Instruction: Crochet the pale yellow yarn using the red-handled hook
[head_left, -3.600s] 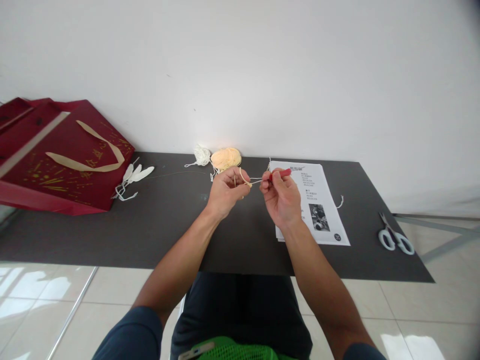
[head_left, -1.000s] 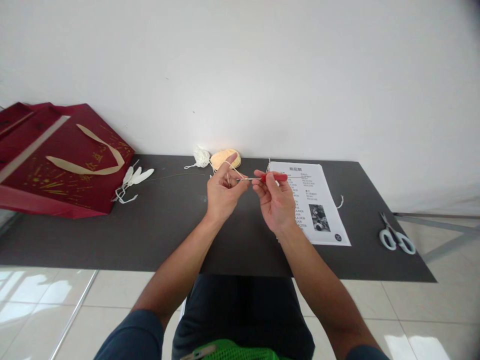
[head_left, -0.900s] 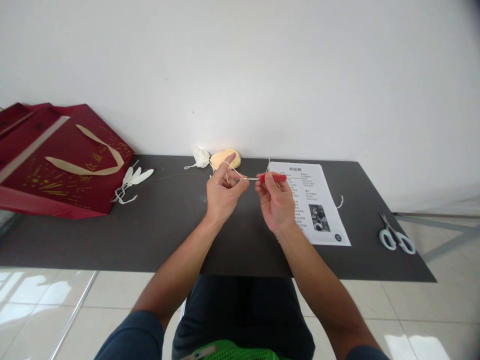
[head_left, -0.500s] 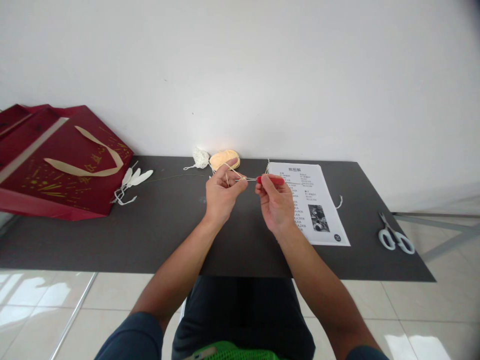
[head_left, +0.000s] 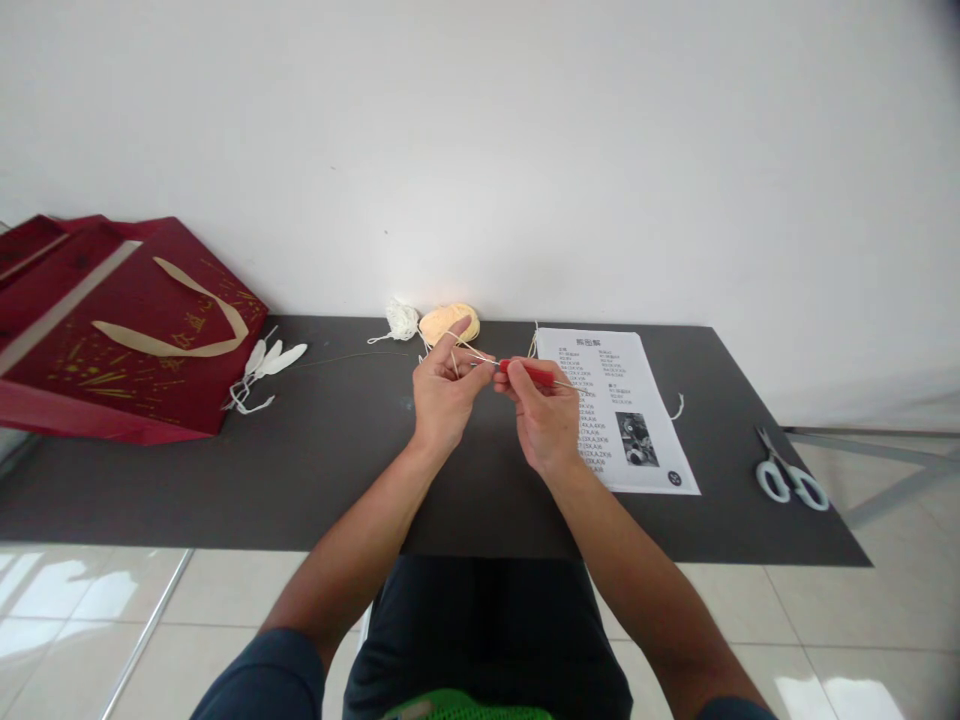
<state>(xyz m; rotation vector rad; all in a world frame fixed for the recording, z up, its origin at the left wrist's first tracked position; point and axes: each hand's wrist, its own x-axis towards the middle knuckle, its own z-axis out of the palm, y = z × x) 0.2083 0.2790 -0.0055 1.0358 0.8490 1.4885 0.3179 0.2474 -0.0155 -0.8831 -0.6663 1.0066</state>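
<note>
A dark table (head_left: 337, 450) stands against a white wall, and everything else is placed by it. On the table's far left end lies a red bag (head_left: 127, 340) with a tan ribbon handle, partly hanging over the left edge. A printed sheet of paper (head_left: 630, 400) lies flat right of the table's middle, reaching from the back edge most of the way to the front.

Both hands are raised above the table's middle, close together. The left hand (head_left: 442, 395) has its fingers curled and its thumb pressed to them in a pinch, while the forefinger sticks up. The right hand (head_left: 540, 420) is closed around a hook.

Scissors (head_left: 791, 480) lie near the table's right end, well apart from the hands. A ball of yarn (head_left: 442, 320) sits at the table's back edge, behind the left hand, with a white tuft (head_left: 403, 320) just beside it. White feathers (head_left: 274, 357) lie beside the bag.

The hook (head_left: 529, 372), red-handled, is held level above the table's middle, with its metal tip at the left hand's pinch. A thin strand (head_left: 472, 350) runs over the raised forefinger down to that pinch.
</note>
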